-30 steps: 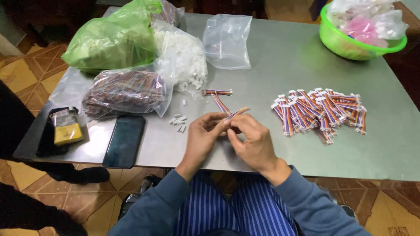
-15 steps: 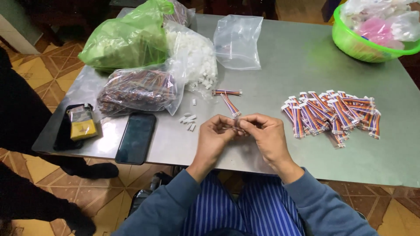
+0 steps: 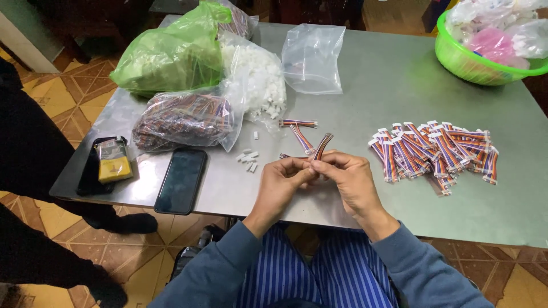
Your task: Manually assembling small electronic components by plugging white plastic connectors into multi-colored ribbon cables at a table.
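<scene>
The single head-worn camera looks steeply down and forward from just above the seated person, close over the left hand [image 3: 282,185] and right hand [image 3: 351,182] at the near edge of the grey desk [image 3: 388,91], taking in its far edge and the tiled floor [image 3: 68,97] at left.

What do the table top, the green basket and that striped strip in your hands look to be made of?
Table top: probably brushed steel, grey with a dull sheen. Basket: plastic, bright green and glossy. Strip, pinched by left hand and right hand: seemingly thin plastic-coated wires side by side, many colours.
</scene>
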